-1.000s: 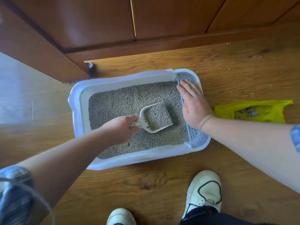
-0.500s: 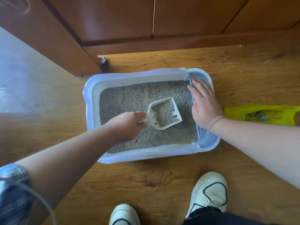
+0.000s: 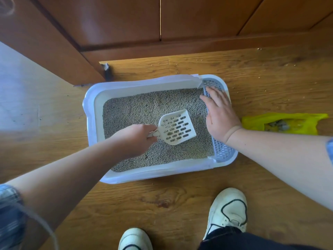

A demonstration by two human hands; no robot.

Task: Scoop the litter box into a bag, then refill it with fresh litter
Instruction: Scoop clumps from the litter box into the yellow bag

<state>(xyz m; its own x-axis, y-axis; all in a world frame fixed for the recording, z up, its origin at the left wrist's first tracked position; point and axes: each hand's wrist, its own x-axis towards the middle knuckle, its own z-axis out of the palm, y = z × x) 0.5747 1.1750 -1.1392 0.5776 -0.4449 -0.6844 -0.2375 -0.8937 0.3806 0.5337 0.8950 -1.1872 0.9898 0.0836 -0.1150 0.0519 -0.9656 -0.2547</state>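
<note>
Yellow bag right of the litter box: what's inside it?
Grey clumps show in the middle of the yellow bag, apparently scooped litter. Its folded yellow plastic covers the rest, so how much more it holds cannot be seen.

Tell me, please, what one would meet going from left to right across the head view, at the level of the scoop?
litter box (left rim) → left hand, gripping the handle → scoop → right hand, flat on the box's grid → yellow bag on the floor
</note>
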